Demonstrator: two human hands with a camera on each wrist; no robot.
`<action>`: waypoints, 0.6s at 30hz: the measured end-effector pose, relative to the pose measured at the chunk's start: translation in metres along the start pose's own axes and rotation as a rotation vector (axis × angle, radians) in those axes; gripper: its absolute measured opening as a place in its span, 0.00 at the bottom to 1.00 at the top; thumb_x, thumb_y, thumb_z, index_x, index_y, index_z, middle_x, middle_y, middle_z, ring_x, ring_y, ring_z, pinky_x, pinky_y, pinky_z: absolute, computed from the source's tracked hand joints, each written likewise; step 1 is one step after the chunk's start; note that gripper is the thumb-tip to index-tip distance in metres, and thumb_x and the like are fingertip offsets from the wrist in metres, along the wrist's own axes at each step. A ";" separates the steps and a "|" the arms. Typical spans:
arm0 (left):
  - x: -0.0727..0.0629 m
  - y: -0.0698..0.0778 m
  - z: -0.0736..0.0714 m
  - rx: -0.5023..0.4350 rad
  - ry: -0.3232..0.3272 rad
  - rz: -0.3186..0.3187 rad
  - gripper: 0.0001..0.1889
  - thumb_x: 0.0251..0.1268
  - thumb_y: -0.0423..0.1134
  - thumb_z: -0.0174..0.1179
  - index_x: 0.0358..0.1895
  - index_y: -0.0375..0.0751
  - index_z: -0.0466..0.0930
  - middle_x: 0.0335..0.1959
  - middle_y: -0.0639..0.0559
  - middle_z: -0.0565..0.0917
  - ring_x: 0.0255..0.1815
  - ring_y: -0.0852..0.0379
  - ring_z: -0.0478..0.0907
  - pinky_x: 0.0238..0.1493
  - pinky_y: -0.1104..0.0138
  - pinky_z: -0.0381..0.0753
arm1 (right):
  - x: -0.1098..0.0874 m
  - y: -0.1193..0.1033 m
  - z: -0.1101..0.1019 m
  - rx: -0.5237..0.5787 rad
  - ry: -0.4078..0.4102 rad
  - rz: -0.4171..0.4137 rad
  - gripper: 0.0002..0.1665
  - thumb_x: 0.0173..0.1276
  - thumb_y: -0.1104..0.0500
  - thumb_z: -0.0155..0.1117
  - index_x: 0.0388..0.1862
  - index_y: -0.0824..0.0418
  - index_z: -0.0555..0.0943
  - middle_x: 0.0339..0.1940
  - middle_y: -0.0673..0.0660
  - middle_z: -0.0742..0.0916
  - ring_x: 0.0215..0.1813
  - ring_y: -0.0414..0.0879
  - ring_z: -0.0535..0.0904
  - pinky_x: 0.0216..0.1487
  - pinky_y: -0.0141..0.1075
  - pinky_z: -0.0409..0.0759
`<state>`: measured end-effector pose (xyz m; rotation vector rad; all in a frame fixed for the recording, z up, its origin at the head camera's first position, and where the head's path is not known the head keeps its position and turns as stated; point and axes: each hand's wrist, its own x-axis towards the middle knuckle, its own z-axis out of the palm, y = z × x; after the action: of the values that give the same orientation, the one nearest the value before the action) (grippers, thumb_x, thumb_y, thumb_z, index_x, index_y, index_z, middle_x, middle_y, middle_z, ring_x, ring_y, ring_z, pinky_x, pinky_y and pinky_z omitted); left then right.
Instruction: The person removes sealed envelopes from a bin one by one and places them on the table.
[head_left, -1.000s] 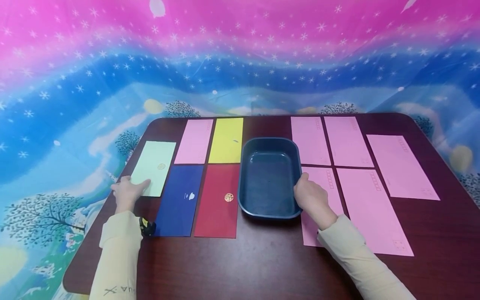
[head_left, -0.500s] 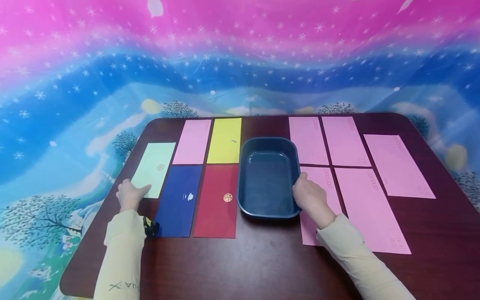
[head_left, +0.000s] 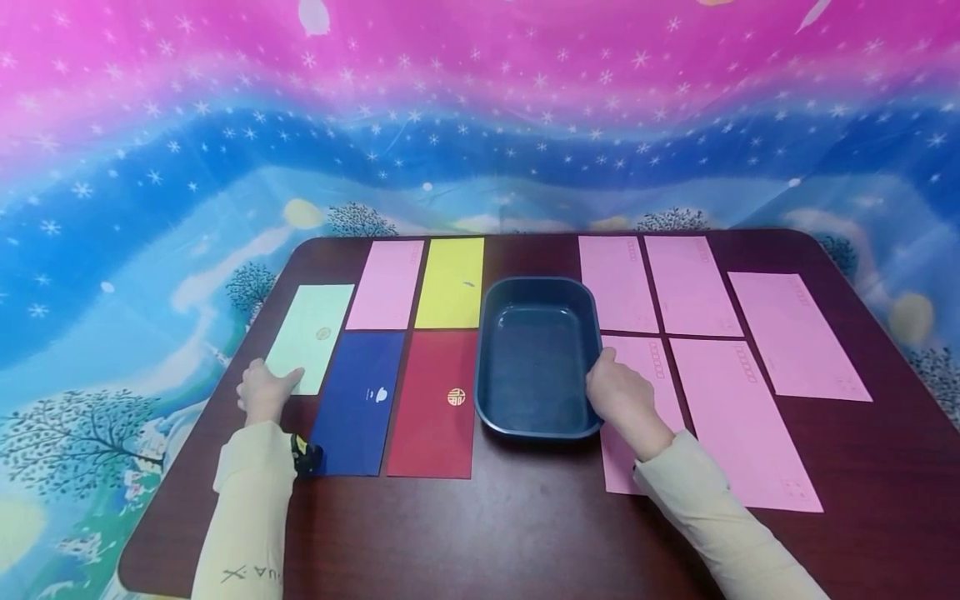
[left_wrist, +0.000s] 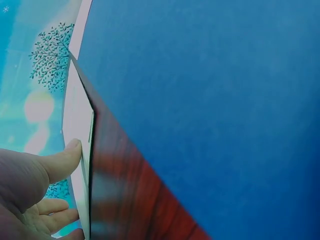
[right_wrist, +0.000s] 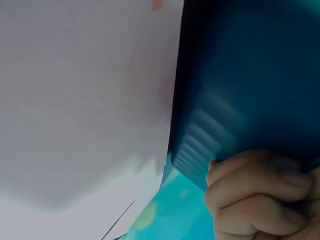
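Observation:
In the head view my left hand is at the near-left corner of a pale green envelope with a round gold mark. Its thumb and fingers are spread along the paper's edge; in the left wrist view the thumb touches the envelope, the other fingers extended below it. My right hand grips the right rim of a dark blue-grey plastic basin, which has nothing in it. In the right wrist view curled fingers show against the basin's side.
Left of the basin lie a blue envelope, a red envelope, a yellow envelope and a pink envelope. Several pink envelopes lie right of it on the dark wooden table. A printed cloth hangs behind.
My left hand has moved slightly right, and the pale green envelope has shifted a little right, closer to the blue one. The right hand and basin have stayed put.

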<state>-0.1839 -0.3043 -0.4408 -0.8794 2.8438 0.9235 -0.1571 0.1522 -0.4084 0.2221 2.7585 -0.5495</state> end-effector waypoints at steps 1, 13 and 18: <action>0.000 0.000 0.000 0.000 0.000 0.000 0.39 0.64 0.45 0.55 0.70 0.22 0.50 0.66 0.20 0.59 0.65 0.22 0.55 0.65 0.36 0.55 | 0.000 0.000 0.000 -0.002 0.001 -0.003 0.32 0.76 0.57 0.37 0.69 0.79 0.52 0.38 0.73 0.82 0.32 0.57 0.79 0.28 0.42 0.74; 0.001 0.013 0.012 -0.006 0.140 0.038 0.32 0.68 0.40 0.50 0.69 0.23 0.54 0.66 0.24 0.62 0.67 0.26 0.56 0.66 0.39 0.55 | 0.000 -0.002 -0.002 -0.001 -0.040 -0.006 0.32 0.78 0.54 0.35 0.66 0.79 0.54 0.37 0.72 0.81 0.34 0.58 0.79 0.30 0.42 0.74; -0.009 0.046 0.023 0.025 0.193 0.185 0.30 0.70 0.38 0.48 0.70 0.24 0.53 0.68 0.27 0.61 0.70 0.30 0.54 0.69 0.40 0.51 | -0.002 0.002 -0.007 0.018 -0.079 0.010 0.40 0.77 0.44 0.35 0.67 0.79 0.52 0.42 0.74 0.81 0.39 0.60 0.80 0.32 0.43 0.75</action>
<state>-0.2040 -0.2562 -0.4335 -0.7518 3.1394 0.8603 -0.1570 0.1563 -0.4023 0.2130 2.6759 -0.5685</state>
